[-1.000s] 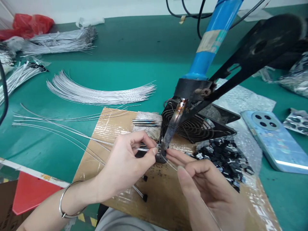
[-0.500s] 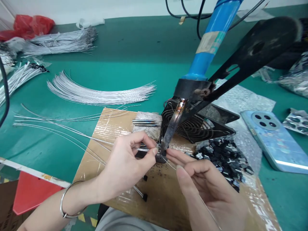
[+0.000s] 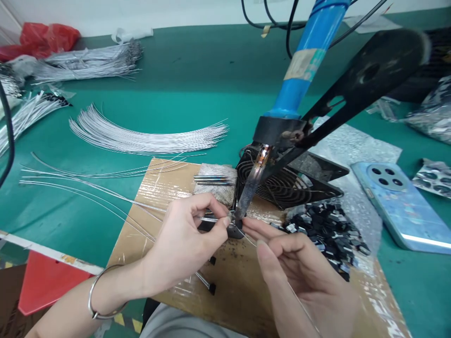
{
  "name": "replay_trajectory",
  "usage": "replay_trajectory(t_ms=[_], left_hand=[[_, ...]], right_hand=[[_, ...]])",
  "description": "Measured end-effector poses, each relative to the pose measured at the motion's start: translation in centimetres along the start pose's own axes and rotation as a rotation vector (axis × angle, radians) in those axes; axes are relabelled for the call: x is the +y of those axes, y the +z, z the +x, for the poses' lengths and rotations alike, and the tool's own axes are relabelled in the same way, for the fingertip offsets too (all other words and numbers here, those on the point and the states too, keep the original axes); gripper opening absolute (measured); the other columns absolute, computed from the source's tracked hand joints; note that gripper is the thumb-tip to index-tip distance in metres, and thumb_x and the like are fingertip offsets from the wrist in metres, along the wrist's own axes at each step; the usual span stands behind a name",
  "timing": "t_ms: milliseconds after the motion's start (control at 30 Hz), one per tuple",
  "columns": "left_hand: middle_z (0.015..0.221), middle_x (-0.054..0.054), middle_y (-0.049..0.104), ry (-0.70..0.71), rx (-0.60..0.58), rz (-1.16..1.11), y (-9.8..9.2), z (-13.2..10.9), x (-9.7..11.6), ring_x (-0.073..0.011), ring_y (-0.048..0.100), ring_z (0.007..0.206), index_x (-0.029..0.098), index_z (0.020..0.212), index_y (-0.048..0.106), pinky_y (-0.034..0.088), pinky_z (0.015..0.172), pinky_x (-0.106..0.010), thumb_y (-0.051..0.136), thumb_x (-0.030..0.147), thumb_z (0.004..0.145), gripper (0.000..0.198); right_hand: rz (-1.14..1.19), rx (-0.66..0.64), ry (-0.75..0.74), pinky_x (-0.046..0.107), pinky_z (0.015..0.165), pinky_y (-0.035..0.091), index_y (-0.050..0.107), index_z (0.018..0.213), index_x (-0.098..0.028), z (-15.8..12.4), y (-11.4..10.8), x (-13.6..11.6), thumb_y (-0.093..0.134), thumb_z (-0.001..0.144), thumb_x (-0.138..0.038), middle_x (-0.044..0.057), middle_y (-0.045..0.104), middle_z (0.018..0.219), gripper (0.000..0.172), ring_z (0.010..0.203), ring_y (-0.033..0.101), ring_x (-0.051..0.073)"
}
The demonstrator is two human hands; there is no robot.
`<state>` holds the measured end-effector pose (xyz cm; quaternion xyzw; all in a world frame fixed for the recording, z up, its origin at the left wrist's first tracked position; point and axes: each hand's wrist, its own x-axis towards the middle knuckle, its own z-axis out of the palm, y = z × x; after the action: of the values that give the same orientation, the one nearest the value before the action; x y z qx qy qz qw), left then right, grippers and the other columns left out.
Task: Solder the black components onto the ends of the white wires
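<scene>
My left hand (image 3: 185, 244) pinches the end of a thin silver wire (image 3: 105, 195) between thumb and forefinger, right at the tip of a mounted soldering iron (image 3: 251, 185) with a blue handle (image 3: 306, 56). My right hand (image 3: 299, 277) holds a fine strand of solder wire (image 3: 252, 241) in closed fingers and feeds its end to the same tip. Both hands meet over a taped cardboard sheet (image 3: 169, 183). A small dark fixture (image 3: 234, 231) sits under the iron's tip.
A fan of loose silver wires (image 3: 141, 136) lies on the green table (image 3: 197, 84), with bundles (image 3: 88, 61) at the back left. A black fan grille (image 3: 285, 185), a heap of small black parts (image 3: 324, 232) and a blue phone (image 3: 398, 202) lie to the right.
Almost nothing has moved. My right hand has shifted slightly left and down, still with the solder strand at the iron's tip.
</scene>
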<state>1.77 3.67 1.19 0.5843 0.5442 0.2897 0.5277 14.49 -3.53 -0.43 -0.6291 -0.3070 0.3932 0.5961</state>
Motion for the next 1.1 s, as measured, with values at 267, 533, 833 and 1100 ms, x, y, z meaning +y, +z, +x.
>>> replay_trajectory(t_ms=[267,533,833,1100], left_hand=[[0.080,-0.006,0.072,0.010,0.009,0.005,0.01,0.13,-0.02,-0.0222,0.067,0.080,0.017,0.073,0.064,0.051,0.070,-0.034,0.064,0.020,0.082,0.009],[0.081,-0.005,0.072,0.023,0.013,0.003,0.12,-0.20,0.03,-0.0212,0.067,0.081,0.017,0.074,0.065,0.051,0.070,-0.033,0.063,0.018,0.082,0.008],[0.079,-0.005,0.072,-0.006,0.016,0.025,0.10,-0.22,0.17,-0.0222,0.068,0.081,0.017,0.072,0.064,0.051,0.071,-0.034,0.063,0.018,0.080,0.008],[0.081,-0.005,0.072,0.009,0.006,0.011,0.08,-0.20,0.07,-0.0214,0.067,0.081,0.017,0.074,0.064,0.052,0.072,-0.034,0.063,0.018,0.082,0.008]], right_hand=[[0.014,0.001,-0.017,0.014,0.092,0.055,0.060,0.071,-0.023,-0.11,0.11,0.07,0.074,0.087,-0.031,0.002,0.080,0.108,0.023,0.099,0.077,0.013],[-0.002,-0.004,-0.021,0.013,0.091,0.055,0.060,0.072,-0.023,-0.16,0.02,0.05,0.073,0.088,-0.029,0.001,0.080,0.109,0.022,0.101,0.076,0.012],[-0.010,-0.010,-0.023,0.013,0.092,0.055,0.060,0.071,-0.023,-0.07,-0.04,0.29,0.073,0.089,-0.030,0.001,0.080,0.109,0.022,0.101,0.076,0.012],[-0.035,-0.007,-0.054,0.018,0.090,0.058,0.060,0.073,-0.022,-0.23,-0.01,0.25,0.071,0.090,-0.027,0.004,0.080,0.111,0.020,0.099,0.077,0.014]])
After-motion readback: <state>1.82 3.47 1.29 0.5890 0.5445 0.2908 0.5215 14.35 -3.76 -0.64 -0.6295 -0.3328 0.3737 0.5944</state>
